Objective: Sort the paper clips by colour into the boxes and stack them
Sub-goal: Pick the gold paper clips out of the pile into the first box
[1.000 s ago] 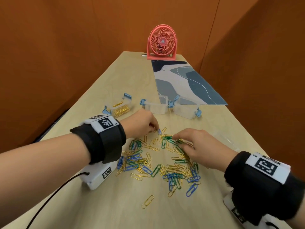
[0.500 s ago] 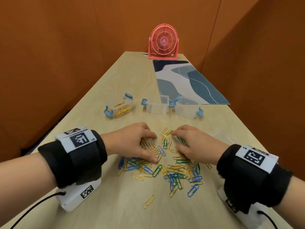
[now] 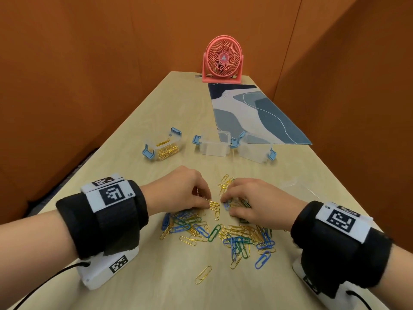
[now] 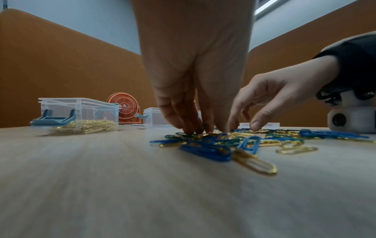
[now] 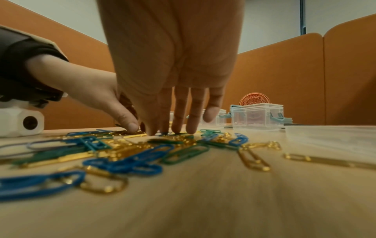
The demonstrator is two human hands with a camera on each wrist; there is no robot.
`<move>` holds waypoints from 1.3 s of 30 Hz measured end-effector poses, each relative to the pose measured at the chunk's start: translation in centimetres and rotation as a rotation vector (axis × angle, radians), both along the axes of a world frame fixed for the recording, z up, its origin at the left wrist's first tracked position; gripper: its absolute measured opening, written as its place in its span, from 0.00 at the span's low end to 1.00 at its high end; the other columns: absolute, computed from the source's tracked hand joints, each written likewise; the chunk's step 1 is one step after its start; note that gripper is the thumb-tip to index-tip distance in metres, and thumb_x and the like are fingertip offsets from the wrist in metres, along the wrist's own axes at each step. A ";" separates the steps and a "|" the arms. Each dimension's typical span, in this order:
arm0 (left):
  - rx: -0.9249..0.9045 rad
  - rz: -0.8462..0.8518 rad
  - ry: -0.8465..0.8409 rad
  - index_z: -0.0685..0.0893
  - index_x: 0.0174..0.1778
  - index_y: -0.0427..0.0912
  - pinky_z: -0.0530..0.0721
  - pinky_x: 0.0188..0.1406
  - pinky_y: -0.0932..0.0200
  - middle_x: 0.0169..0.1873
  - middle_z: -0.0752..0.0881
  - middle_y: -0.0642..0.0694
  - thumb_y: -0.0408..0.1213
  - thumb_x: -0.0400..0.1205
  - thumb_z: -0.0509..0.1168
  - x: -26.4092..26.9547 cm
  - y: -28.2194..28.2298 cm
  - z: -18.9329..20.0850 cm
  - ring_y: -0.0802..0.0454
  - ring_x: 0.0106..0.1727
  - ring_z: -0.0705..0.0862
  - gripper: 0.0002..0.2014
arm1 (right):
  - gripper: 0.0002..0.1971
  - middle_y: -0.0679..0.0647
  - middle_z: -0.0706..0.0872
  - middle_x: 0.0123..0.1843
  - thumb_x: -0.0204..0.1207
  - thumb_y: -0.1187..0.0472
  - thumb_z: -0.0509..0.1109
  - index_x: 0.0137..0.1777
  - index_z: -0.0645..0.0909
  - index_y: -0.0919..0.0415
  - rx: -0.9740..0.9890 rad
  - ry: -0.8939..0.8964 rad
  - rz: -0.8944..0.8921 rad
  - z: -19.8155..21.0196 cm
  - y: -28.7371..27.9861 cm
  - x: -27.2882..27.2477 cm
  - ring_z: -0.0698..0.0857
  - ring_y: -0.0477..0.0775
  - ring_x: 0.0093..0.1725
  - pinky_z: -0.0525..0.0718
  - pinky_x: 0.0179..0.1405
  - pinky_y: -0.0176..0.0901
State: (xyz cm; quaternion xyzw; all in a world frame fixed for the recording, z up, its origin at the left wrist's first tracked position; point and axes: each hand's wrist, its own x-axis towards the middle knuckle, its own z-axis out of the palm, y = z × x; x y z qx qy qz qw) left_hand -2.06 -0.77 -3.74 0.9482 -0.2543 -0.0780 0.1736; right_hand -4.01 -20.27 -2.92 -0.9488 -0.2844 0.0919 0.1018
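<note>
A loose pile of gold, blue and green paper clips (image 3: 220, 233) lies on the table in front of me. My left hand (image 3: 206, 203) reaches down onto its far part, thumb and forefinger tips meeting on a few gold clips (image 3: 213, 206). In the left wrist view, the left hand (image 4: 205, 128) has its fingertips bunched on the clips. My right hand (image 3: 228, 204) is close beside it, and the right wrist view shows the right hand (image 5: 171, 128) with straight fingers pressing on clips. A clear box with gold clips (image 3: 164, 148) stands behind to the left. Two empty clear boxes (image 3: 215, 147) (image 3: 254, 152) stand to its right.
A pink desk fan (image 3: 222, 60) stands at the table's far end, with a blue patterned mat (image 3: 252, 113) in front of it. A clear lid (image 3: 295, 185) lies right of the pile. Orange partitions wall in both sides. A single gold clip (image 3: 203, 274) lies nearest me.
My left hand came back from the pile's far edge and settled low on the clips. Both hands have drawn together over the middle, fingertips now nearly touching.
</note>
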 end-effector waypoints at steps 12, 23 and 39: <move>-0.038 -0.096 0.081 0.88 0.57 0.55 0.79 0.49 0.68 0.53 0.84 0.55 0.48 0.73 0.73 -0.4 -0.3 -0.2 0.65 0.43 0.79 0.16 | 0.23 0.47 0.80 0.54 0.69 0.46 0.75 0.63 0.81 0.52 0.031 0.058 -0.217 0.2 -0.6 0.1 0.76 0.43 0.47 0.72 0.37 0.26; 0.082 -0.086 0.017 0.84 0.59 0.46 0.70 0.42 0.78 0.51 0.85 0.52 0.39 0.83 0.61 -0.7 -0.7 0.0 0.64 0.42 0.75 0.11 | 0.15 0.45 0.81 0.62 0.81 0.58 0.61 0.65 0.79 0.47 0.067 -0.118 -0.041 -0.4 -0.1 1.0 0.75 0.48 0.64 0.72 0.66 0.42; -0.841 0.533 0.735 0.84 0.45 0.36 0.80 0.25 0.64 0.34 0.79 0.44 0.30 0.86 0.55 0.1 2.1 3.0 0.52 0.35 0.79 0.12 | 0.07 0.51 0.84 0.54 0.75 0.55 0.71 0.51 0.87 0.48 -0.040 -0.129 -0.115 -0.6 1.1 3.1 0.77 0.54 0.57 0.75 0.55 0.43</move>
